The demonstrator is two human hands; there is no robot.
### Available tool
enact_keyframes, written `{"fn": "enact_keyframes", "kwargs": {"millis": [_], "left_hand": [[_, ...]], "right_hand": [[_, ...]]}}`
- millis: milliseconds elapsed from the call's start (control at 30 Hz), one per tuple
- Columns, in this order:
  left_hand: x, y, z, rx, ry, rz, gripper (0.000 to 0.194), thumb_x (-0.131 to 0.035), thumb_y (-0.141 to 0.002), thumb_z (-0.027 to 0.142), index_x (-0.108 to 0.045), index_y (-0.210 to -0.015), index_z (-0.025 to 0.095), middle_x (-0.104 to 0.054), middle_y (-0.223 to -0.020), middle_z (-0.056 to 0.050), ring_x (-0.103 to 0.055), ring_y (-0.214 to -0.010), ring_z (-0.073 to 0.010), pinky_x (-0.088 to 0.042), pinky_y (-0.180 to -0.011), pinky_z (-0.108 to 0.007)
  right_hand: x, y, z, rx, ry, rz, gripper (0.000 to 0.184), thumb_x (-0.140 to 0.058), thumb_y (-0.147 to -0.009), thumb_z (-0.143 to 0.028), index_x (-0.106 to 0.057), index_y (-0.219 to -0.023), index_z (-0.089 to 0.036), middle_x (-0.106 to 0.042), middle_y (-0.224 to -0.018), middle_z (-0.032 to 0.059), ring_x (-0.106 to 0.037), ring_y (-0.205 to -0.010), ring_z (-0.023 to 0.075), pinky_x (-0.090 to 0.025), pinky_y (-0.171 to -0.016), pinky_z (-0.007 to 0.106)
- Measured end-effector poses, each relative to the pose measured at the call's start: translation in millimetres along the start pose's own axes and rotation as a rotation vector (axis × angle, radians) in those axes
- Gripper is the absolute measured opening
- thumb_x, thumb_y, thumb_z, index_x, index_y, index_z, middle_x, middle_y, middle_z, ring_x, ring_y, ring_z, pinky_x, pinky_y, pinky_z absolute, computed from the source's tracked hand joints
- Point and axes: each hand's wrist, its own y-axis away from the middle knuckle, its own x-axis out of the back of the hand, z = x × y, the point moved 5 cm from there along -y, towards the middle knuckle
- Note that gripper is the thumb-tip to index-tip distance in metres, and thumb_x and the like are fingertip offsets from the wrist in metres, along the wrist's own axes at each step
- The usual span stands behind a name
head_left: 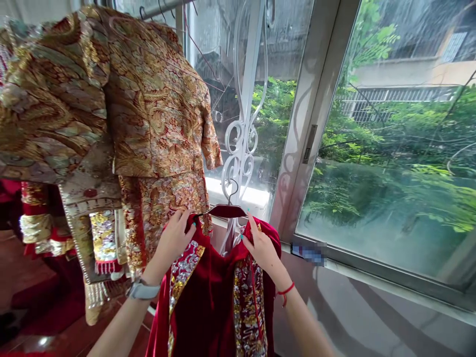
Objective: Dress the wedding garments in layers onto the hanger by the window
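A dark red velvet jacket (215,287) with sequin-trimmed front edges hangs open in front of me on a dark clothes hanger (227,211). The hanger's thin metal hook points up beside a white scrolled metal upright; I cannot tell whether it hangs on anything. My left hand (177,237) is closed on the jacket's left shoulder, near that end of the hanger. On the other shoulder, my right hand (263,248) grips the velvet between thumb and fingers, its fingertips by the hanger's right end.
Gold embroidered jackets (159,99) hang from a metal rail (163,9) on the left, with sequined red garments below. The white scrolled upright (243,129) stands before a sliding window (320,124). A small blurred item (308,253) lies on the sill. Tiled floor shows lower left.
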Motion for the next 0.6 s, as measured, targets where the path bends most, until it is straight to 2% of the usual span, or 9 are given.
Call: {"fn": "enact_keyframes", "kwargs": {"millis": [67, 133, 167, 200, 233, 300, 367, 433, 600], "left_hand": [[-4.5, 32, 5, 0.036, 0.087, 0.135, 0.043, -0.041, -0.089, 0.031, -0.052, -0.127, 0.015, -0.057, -0.118, -0.015, -0.057, -0.113, -0.0281, -0.047, -0.099, -0.043], [-22.8, 80, 12, 0.081, 0.197, 0.241, 0.034, -0.042, -0.089, 0.030, -0.057, -0.116, 0.017, -0.059, -0.112, -0.014, -0.058, -0.109, -0.0271, -0.047, -0.099, -0.042], [-40.6, 107, 16, 0.113, 0.268, 0.233, 0.027, -0.044, -0.088, 0.030, -0.058, -0.108, 0.019, -0.062, -0.103, -0.012, -0.062, -0.101, -0.0256, -0.050, -0.094, -0.040], [-64.2, 133, 18, 0.172, 0.343, 0.167, 0.021, -0.046, -0.086, 0.030, -0.058, -0.101, 0.020, -0.063, -0.095, -0.009, -0.064, -0.090, -0.0238, -0.053, -0.085, -0.036], [-91.0, 158, 20, 0.253, 0.410, 0.076, 0.018, -0.049, -0.084, 0.029, -0.058, -0.097, 0.021, -0.063, -0.087, -0.007, -0.065, -0.079, -0.0222, -0.055, -0.075, -0.033], [-139.8, 195, 20, 0.396, 0.477, -0.041, 0.022, -0.054, -0.079, 0.032, -0.058, -0.097, 0.020, -0.064, -0.082, -0.005, -0.065, -0.068, -0.0221, -0.055, -0.064, -0.032], [-173.3, 210, 20, 0.449, 0.465, -0.102, 0.029, -0.053, -0.080, 0.031, -0.058, -0.106, 0.019, -0.068, -0.097, -0.010, -0.069, -0.080, -0.0242, -0.055, -0.068, -0.033], [-190.2, 208, 16, 0.504, 0.377, -0.160, 0.027, -0.049, -0.084, 0.028, -0.059, -0.108, 0.019, -0.069, -0.106, -0.013, -0.071, -0.089, -0.0252, -0.054, -0.071, -0.032], [-192.1, 187, 6, 0.569, 0.256, -0.245, 0.027, -0.041, -0.090, 0.022, -0.066, -0.098, 0.017, -0.074, -0.099, -0.015, -0.073, -0.088, -0.0271, -0.050, -0.069, -0.031]], "right_hand": [[5, 19, -3, -0.020, -0.164, 0.125, 0.055, -0.041, -0.096, -0.033, -0.032, -0.148, -0.015, -0.055, -0.071, -0.0020, -0.053, -0.057, 0.0159, -0.042, -0.058, 0.025], [0, 49, -5, -0.090, -0.327, 0.298, 0.044, -0.042, -0.095, -0.034, -0.046, -0.135, -0.017, -0.056, -0.075, -0.0004, -0.052, -0.059, 0.0154, -0.042, -0.060, 0.026], [-9, 67, -6, -0.148, -0.402, 0.356, 0.036, -0.041, -0.095, -0.034, -0.053, -0.125, -0.018, -0.056, -0.075, 0.0002, -0.051, -0.059, 0.0153, -0.042, -0.060, 0.026], [-24, 83, -6, -0.221, -0.469, 0.379, 0.029, -0.041, -0.095, -0.035, -0.059, -0.111, -0.019, -0.057, -0.073, 0.0007, -0.051, -0.057, 0.0152, -0.041, -0.058, 0.026], [-45, 98, -7, -0.303, -0.522, 0.341, 0.026, -0.041, -0.096, -0.035, -0.061, -0.100, -0.020, -0.058, -0.071, 0.0010, -0.051, -0.056, 0.0155, -0.040, -0.056, 0.026], [-95, 118, -9, -0.434, -0.572, 0.157, 0.027, -0.043, -0.094, -0.034, -0.063, -0.083, -0.021, -0.062, -0.067, 0.0025, -0.057, -0.059, 0.0180, -0.042, -0.057, 0.027], [-137, 127, -9, -0.508, -0.538, 0.042, 0.025, -0.044, -0.092, -0.031, -0.064, -0.080, -0.020, -0.067, -0.070, 0.0050, -0.063, -0.064, 0.0212, -0.044, -0.061, 0.028], [-164, 124, -6, -0.538, -0.446, 0.017, 0.024, -0.044, -0.091, -0.026, -0.066, -0.084, -0.019, -0.072, -0.078, 0.0088, -0.068, -0.072, 0.0245, -0.047, -0.067, 0.030], [-186, 108, 7, -0.607, -0.177, -0.003, 0.021, -0.048, -0.089, -0.020, -0.068, -0.094, -0.014, -0.074, -0.092, 0.0179, -0.072, -0.084, 0.0312, -0.050, -0.072, 0.034]]}}
